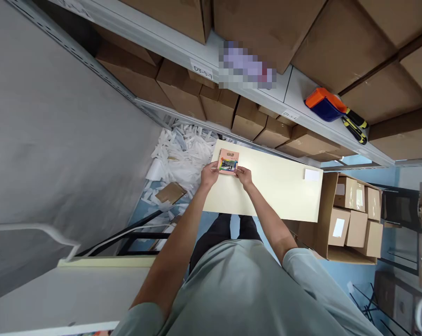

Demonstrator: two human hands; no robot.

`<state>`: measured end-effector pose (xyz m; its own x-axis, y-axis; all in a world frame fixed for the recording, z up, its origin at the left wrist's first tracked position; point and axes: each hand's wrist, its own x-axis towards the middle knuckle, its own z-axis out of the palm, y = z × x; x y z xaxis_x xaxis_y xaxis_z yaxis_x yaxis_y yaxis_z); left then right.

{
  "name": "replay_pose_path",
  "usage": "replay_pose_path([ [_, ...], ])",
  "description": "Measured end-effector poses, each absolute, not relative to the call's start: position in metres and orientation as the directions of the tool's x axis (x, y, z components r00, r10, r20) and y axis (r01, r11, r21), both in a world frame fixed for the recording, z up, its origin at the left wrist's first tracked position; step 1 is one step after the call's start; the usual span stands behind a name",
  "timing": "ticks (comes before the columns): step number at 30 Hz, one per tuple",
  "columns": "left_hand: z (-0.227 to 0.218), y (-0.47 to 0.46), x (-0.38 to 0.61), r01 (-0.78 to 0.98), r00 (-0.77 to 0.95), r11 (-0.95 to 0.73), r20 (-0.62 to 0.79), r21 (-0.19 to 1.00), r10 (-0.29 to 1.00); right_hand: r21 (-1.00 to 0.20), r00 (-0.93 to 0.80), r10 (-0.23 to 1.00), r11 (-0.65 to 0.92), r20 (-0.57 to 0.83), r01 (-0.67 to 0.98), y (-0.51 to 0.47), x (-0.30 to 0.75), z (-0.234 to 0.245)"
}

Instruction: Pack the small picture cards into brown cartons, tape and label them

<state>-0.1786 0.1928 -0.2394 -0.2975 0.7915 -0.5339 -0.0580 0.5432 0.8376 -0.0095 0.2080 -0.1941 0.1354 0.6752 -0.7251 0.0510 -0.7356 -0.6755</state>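
Note:
A small pink book (228,162), or a flat item much like one, lies over the left end of the cream table (267,184). Its front bears a dark picture framed in bright colours. My left hand (209,174) grips the lower left edge with thumb and fingers. At the lower right corner, my right hand (244,176) pinches it the same way. Whether the item rests on the tabletop or is held slightly above it, I cannot tell. Toward the table's far right end is a white paper slip (311,174).
Shredded white paper (185,149) is heaped left of the table. A large open carton (332,224) with several smaller boxes stands at the right. Shelves of cardboard boxes (251,119) run behind; an orange and blue dustpan (326,104) sits on one. A grey wall (74,140) borders the left.

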Motion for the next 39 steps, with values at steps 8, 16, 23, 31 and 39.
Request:
replay_pose_path([
  [8, -0.240, 0.170, -0.194, -0.136, -0.288, 0.532, -0.548, 0.836, 0.786, -0.679, 0.162, 0.675, -0.733, -0.720, 0.033, 0.188, -0.003, -0.180],
  [16, -0.138, 0.071, -0.203, -0.209, -0.498, 0.275, -0.344, 0.939, 0.796, -0.826, -0.134, 0.818, -0.538, -0.560, 0.171, 0.122, 0.017, -0.091],
  [23, -0.038, -0.100, -0.192, -0.114, -0.796, 0.111, -0.158, 0.987, 0.584, -0.956, -0.601, 0.747, -0.175, -0.286, 0.238, 0.059, -0.024, -0.035],
  [31, 0.000, -0.305, -0.163, -0.160, -0.987, 0.241, -0.154, 0.957, -0.045, -0.984, -0.894, 0.428, 0.051, -0.134, 0.172, -0.071, -0.099, -0.010],
  [39, 0.000, -0.422, -0.172, -0.184, -0.922, 0.048, -0.156, 0.982, -0.355, -0.961, -0.965, 0.092, 0.110, -0.245, 0.255, -0.199, -0.130, 0.010],
])
